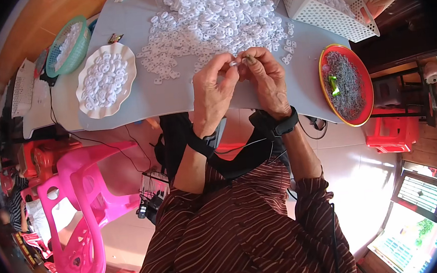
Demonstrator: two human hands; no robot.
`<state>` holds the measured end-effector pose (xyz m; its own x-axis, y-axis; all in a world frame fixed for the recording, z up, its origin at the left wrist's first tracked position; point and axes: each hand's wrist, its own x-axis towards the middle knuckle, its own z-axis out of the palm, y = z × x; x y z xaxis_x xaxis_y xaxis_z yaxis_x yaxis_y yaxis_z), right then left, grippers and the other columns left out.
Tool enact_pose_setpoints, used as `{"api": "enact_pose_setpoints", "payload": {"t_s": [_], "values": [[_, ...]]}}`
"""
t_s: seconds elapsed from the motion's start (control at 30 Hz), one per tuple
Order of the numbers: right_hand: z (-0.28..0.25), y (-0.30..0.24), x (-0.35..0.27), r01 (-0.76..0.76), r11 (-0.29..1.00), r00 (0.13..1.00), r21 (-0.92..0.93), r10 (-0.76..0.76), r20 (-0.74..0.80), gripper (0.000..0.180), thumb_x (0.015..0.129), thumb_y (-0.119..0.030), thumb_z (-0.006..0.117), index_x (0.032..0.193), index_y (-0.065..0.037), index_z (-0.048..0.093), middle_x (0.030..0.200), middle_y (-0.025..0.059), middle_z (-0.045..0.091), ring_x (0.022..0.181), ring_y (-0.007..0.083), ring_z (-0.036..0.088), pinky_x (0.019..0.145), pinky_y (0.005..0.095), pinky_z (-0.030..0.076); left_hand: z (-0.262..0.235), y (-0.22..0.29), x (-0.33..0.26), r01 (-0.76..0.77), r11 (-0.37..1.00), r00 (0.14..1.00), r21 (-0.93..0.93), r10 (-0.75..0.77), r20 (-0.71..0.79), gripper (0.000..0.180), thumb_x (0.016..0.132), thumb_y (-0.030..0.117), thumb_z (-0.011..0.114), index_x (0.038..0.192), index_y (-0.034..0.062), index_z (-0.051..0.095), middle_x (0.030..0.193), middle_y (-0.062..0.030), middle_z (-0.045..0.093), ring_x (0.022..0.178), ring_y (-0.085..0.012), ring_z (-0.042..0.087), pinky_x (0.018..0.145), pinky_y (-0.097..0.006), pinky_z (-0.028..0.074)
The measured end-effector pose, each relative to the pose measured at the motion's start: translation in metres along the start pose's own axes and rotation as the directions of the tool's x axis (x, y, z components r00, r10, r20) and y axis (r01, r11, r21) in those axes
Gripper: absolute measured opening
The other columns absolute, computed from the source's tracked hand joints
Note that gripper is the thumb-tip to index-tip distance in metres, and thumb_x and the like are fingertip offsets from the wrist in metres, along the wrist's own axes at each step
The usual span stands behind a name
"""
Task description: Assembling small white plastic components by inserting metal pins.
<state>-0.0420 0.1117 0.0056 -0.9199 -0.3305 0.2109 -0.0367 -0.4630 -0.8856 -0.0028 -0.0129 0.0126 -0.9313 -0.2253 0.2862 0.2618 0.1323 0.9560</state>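
Both hands meet over the near edge of a grey table point(142, 96). My left hand point(213, 92) and my right hand point(267, 83) pinch one small white plastic piece point(235, 62) between their fingertips. Just beyond the fingers lies a large heap of the same white plastic pieces point(218, 11), spread across the table's middle. A black strap sits on each wrist.
A white scalloped plate point(127, 55) full of white pieces sits at left, a green basket point(85, 44) behind it. A red round tray point(365, 79) of grey metal bits lies at right, a white perforated basket point(322, 15) beyond. A pink plastic chair point(79, 211) stands at lower left.
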Motion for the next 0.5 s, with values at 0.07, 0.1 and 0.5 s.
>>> {"api": "enact_pose_setpoints", "payload": {"t_s": [0.07,0.1,0.5], "values": [[0.0017,-0.0044,0.0009,-0.032,0.994,0.999,0.103,0.036,-0.033,0.016,0.093,-0.013,0.054,0.102,0.000,0.057,0.091,0.0044,0.061,0.073,0.0088,0.053,0.069,0.0230,0.045,0.0023,-0.0037,-0.0003,-0.011,0.985,1.000,-0.169,0.006,-0.025,0.016,0.087,0.001,0.058,0.102,-0.0007,0.060,0.090,-0.0039,0.061,0.079,-0.0092,0.056,0.071,-0.022,0.046],[0.0026,-0.0035,0.0005,-0.032,0.994,0.999,0.105,0.035,-0.032,0.016,0.093,-0.013,0.054,0.102,0.000,0.057,0.091,0.0044,0.061,0.073,0.0088,0.053,0.069,0.0230,0.045,0.0021,-0.0037,-0.0008,-0.003,0.970,0.998,-0.242,-0.012,-0.060,0.015,0.087,0.003,0.060,0.101,-0.0009,0.060,0.087,-0.0030,0.061,0.077,-0.0090,0.056,0.069,-0.022,0.046],[0.0052,0.0044,-0.0061,-0.078,0.997,0.994,0.004,0.078,-0.079,0.020,0.090,-0.010,0.059,0.106,0.002,0.062,0.088,0.0058,0.065,0.069,0.0080,0.054,0.068,0.0228,0.047,-0.0018,-0.0012,0.0055,0.045,0.910,0.988,-0.412,-0.100,-0.114,0.018,0.089,0.009,0.060,0.105,0.0017,0.055,0.088,-0.0016,0.058,0.079,-0.0094,0.057,0.071,-0.024,0.047]]}}
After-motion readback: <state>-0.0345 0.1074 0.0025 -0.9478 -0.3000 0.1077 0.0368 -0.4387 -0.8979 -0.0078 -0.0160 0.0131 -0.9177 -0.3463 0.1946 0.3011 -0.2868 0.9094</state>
